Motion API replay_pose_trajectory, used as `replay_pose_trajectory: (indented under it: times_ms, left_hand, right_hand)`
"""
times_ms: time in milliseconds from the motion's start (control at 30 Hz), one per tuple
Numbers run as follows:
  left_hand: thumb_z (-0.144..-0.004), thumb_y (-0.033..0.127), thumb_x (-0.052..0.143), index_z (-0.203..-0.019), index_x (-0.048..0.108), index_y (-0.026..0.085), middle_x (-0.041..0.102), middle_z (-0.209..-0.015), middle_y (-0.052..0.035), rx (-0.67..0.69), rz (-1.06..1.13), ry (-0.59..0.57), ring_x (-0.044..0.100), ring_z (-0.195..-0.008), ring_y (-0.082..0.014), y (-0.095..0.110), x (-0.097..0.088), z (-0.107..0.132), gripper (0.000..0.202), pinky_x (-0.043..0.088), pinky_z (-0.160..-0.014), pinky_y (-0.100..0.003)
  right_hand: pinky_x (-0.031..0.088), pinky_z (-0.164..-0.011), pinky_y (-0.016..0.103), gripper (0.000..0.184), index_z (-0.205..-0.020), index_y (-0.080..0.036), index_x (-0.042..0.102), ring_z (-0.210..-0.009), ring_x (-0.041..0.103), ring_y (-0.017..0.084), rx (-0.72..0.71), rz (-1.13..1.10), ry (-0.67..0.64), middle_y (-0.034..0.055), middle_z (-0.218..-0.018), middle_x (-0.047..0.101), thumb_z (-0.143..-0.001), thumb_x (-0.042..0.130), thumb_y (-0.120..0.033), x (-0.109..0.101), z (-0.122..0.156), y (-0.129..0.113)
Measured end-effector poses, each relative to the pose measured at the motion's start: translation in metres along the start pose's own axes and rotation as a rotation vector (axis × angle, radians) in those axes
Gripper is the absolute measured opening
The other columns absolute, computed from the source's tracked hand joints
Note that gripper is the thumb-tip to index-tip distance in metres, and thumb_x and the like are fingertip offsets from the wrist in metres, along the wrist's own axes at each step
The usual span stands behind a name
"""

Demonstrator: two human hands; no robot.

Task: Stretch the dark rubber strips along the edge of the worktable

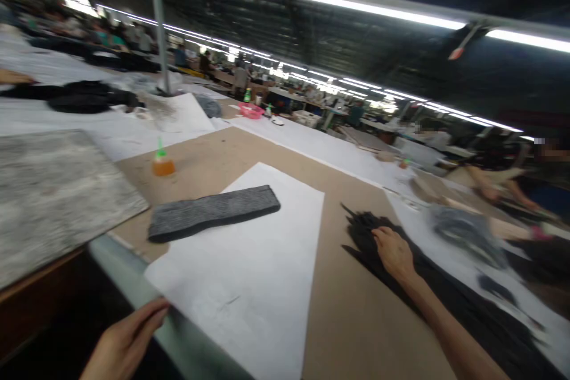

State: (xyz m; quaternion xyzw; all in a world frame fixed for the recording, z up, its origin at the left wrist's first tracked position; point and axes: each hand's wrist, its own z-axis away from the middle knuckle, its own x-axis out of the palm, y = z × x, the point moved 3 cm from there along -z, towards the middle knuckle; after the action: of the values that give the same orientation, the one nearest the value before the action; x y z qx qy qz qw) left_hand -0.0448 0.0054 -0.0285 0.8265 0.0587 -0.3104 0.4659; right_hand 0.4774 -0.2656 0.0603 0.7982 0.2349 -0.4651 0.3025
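My left hand [131, 335] is at the near edge of the table, its fingers pressed together at the rim of a large white paper sheet [262, 273]. Across that sheet lies a thick grey knitted strip [216, 209], its left end reaching past the paper. On the right, my right hand [394, 252] has its fingers curled into the end of a long pile of black fabric pieces [449, 285]. Loose pointed ends of the fabric stick out to the left of this hand. Motion blurs the picture slightly.
Brown board [342, 309] lies under the paper. A small bottle of orange liquid [163, 165] with a green nozzle stands beyond the strip. A mottled grey board [57, 196] is at left, a metal pole [159, 24] behind. Another person's arms [485, 184] work at far right.
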Motion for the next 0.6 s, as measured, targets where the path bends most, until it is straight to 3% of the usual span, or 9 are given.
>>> replay_pose_trajectory:
  times_ms: [100, 200, 300, 367, 433, 600]
  left_hand:
    - [-0.086, 0.035, 0.046, -0.090, 0.064, 0.022, 0.069, -0.086, -0.0004, 0.067, -0.040, -0.045, 0.065, -0.077, -0.0164, 0.023, -0.005, -0.005, 0.023, 0.053, -0.072, -0.022]
    - [-0.089, 0.021, 0.038, -0.092, 0.062, 0.019, 0.065, -0.084, -0.0042, 0.161, -0.161, -0.091, 0.061, -0.081, -0.0173, 0.038, -0.005, -0.017, 0.024, 0.051, -0.074, -0.027]
    - [-0.087, 0.013, 0.038, -0.091, 0.061, 0.017, 0.063, -0.087, -0.0059, 0.218, -0.274, -0.093, 0.058, -0.085, -0.0194, 0.041, -0.005, -0.027, 0.023, 0.049, -0.078, -0.033]
    - [-0.086, 0.010, 0.040, -0.090, 0.061, 0.016, 0.063, -0.090, -0.0066, 0.238, -0.313, -0.078, 0.056, -0.087, -0.0203, 0.038, -0.004, -0.032, 0.022, 0.048, -0.080, -0.035]
    - [-0.084, 0.008, 0.041, -0.089, 0.061, 0.015, 0.062, -0.092, -0.0069, 0.247, -0.332, -0.067, 0.056, -0.089, -0.0207, 0.034, -0.003, -0.036, 0.022, 0.047, -0.081, -0.035]
    - [-0.083, 0.007, 0.043, -0.082, 0.060, 0.014, 0.062, -0.089, -0.0058, 0.244, -0.346, -0.078, 0.055, -0.087, -0.0199, 0.028, 0.003, -0.046, 0.019, 0.045, -0.080, -0.034]
  right_hand:
    - [0.042, -0.080, 0.031, 0.028, -0.097, -0.020, 0.064, -0.090, 0.055, 0.019, -0.354, -0.303, 0.041, 0.0067, -0.104, 0.060, -0.089, 0.038, -0.026, -0.001, -0.017, -0.146]
    - [0.041, -0.082, 0.031, 0.022, -0.099, -0.022, 0.062, -0.090, 0.054, 0.018, -0.665, -0.512, 0.070, 0.0052, -0.107, 0.058, -0.089, 0.043, -0.028, -0.030, -0.007, -0.286]
    - [0.040, -0.082, 0.030, 0.016, -0.098, -0.022, 0.060, -0.091, 0.053, 0.018, -0.826, -0.584, 0.104, 0.0043, -0.106, 0.057, -0.085, 0.052, -0.024, -0.065, 0.006, -0.386]
    - [0.038, -0.082, 0.031, 0.016, -0.099, -0.022, 0.059, -0.091, 0.052, 0.018, -0.887, -0.566, 0.142, 0.0047, -0.103, 0.057, -0.083, 0.054, -0.020, -0.080, 0.009, -0.430]
    - [0.037, -0.081, 0.032, 0.017, -0.098, -0.021, 0.058, -0.091, 0.051, 0.019, -0.938, -0.505, 0.178, 0.0057, -0.099, 0.057, -0.083, 0.052, -0.015, -0.086, 0.008, -0.458]
    - [0.037, -0.073, 0.032, 0.016, -0.089, -0.017, 0.057, -0.083, 0.050, 0.019, -1.026, -0.325, 0.128, 0.0067, -0.088, 0.056, -0.084, 0.045, -0.007, -0.079, 0.001, -0.483]
